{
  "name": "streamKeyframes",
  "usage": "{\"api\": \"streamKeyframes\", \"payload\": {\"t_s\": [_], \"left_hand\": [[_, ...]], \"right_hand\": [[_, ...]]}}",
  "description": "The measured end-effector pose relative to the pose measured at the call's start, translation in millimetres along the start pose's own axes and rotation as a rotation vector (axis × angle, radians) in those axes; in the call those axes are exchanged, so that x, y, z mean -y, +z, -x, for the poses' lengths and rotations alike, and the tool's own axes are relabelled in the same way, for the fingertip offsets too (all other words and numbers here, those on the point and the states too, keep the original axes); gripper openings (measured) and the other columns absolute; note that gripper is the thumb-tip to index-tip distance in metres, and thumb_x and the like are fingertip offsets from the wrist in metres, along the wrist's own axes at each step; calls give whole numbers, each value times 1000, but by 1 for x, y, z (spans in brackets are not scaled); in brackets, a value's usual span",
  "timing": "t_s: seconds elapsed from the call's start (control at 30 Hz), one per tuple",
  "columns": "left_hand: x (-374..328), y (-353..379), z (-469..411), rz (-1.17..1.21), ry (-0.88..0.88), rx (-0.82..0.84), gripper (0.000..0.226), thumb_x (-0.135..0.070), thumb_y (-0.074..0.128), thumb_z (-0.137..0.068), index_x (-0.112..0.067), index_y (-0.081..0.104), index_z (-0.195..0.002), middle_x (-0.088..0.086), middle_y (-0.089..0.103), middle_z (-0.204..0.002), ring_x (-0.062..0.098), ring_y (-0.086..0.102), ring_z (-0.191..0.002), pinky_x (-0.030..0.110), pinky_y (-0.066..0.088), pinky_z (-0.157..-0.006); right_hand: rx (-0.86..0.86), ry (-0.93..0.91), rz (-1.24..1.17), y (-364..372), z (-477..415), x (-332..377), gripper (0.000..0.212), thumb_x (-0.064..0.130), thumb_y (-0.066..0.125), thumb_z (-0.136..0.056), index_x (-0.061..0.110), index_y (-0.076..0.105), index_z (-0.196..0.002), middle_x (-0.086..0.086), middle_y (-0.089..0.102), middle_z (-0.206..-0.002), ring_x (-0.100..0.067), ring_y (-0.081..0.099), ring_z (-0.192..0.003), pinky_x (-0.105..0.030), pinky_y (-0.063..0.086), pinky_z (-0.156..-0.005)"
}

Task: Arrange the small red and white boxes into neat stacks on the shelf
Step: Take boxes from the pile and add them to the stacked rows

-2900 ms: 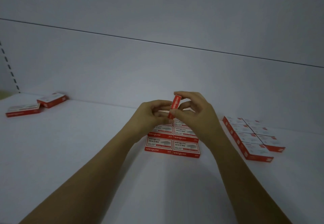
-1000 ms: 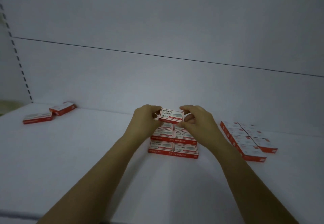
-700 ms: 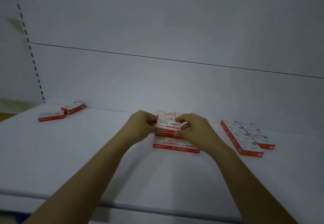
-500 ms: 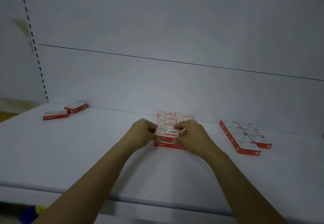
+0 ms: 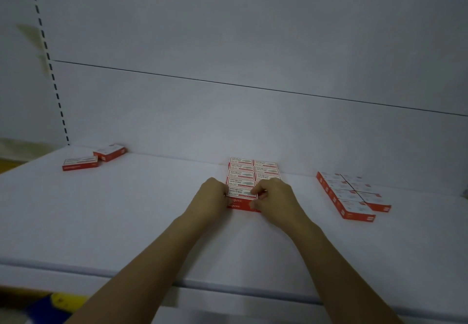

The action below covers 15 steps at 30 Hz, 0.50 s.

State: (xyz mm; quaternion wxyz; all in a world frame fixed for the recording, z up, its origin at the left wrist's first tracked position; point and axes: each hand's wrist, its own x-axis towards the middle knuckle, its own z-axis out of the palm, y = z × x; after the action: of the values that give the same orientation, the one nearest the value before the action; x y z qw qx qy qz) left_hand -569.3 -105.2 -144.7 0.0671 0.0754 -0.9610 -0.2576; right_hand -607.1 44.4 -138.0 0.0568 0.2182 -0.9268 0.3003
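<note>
Hands are meeting at the near end of the middle block of boxes, on the white shelf. The left hand is closing its fingers against the left end of the top box, and the right hand is pinching the right end of the same box between thumb and fingertips. That box is lying flat, white label up, sitting on a second box whose red front face is showing just below it; whether the top box is fully resting or being held a touch above, I cannot tell. Behind it, the block is running back toward the rear wall in two columns of label-up boxes, edges touching. The right hand is covering the near right part of that block. Well apart to the right, another group of boxes is lying in two close columns, angled slightly, red sides facing forward. Far to the left, near the back corner, two loose boxes are lying flat: the nearer one is facing the shelf front and the farther one is sitting just beside it, turned at an angle. Both forearms are reaching in over the shelf's front edge. A slotted upright is running up the wall at the left.
</note>
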Motion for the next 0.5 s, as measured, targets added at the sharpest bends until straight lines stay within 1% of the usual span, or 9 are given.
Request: {"api": "streamKeyframes", "payload": {"t_s": [0.07, 0.13, 0.23, 0.33, 0.4, 0.43, 0.5], "left_hand": [[0, 0, 0, -38, -6, -11, 27, -18, 52, -95, -1, 66, -109, 6, 51, -88, 22, 59, -87, 20, 37, -70], [-1, 1, 1, -59, -12, -18, 28, -20, 51, -95, 0, 66, -109, 10, 56, -93, 24, 62, -94, 21, 39, -71], [-2, 1, 2, -61, -11, -24, 29, -22, 51, -95, -1, 67, -108, 15, 65, -103, 25, 63, -93, 23, 42, -73], [-4, -1, 4, -77, 9, -29, 28, -21, 50, -96, -2, 66, -108, 16, 64, -105, 26, 63, -93, 24, 44, -74], [-3, -4, 8, -95, 24, -26, 28, -21, 48, -96, 0, 64, -106, 19, 60, -107, 28, 61, -96, 26, 43, -74], [-1, -7, 10, -108, 30, -27, 29, -22, 48, -96, 1, 62, -108, 19, 57, -110, 29, 58, -99, 28, 44, -78], [11, -16, 14, -137, 33, -29, 34, -25, 54, -93, -3, 56, -118, 16, 51, -120, 28, 53, -108, 29, 43, -88]], "right_hand": [[10, -5, 58, 0, -1, 3, 29, 10, 72, -78, 9, 67, -107, -8, 56, -118, -18, 59, -99, -19, 46, -86], [39, -21, 123, -2, -1, 8, 30, 11, 70, -80, 9, 65, -110, -8, 56, -119, -20, 57, -104, -26, 47, -91], [80, -64, 228, -4, -3, 12, 27, 8, 65, -82, 8, 63, -109, -9, 54, -119, -21, 55, -105, -28, 46, -88], [124, -109, 369, -7, -5, 20, 28, 8, 62, -84, 8, 59, -112, -11, 52, -120, -24, 53, -107, -28, 44, -89], [179, -124, 444, -10, -7, 27, 32, 13, 62, -86, 8, 58, -117, -13, 53, -121, -25, 54, -107, -30, 45, -89], [215, -120, 478, -13, -9, 30, 34, 17, 62, -86, 8, 58, -119, -13, 54, -121, -26, 55, -107, -31, 45, -89], [283, -92, 532, -18, -15, 38, 36, 21, 64, -85, 7, 59, -118, -13, 57, -120, -26, 55, -108, -32, 46, -90]]}}
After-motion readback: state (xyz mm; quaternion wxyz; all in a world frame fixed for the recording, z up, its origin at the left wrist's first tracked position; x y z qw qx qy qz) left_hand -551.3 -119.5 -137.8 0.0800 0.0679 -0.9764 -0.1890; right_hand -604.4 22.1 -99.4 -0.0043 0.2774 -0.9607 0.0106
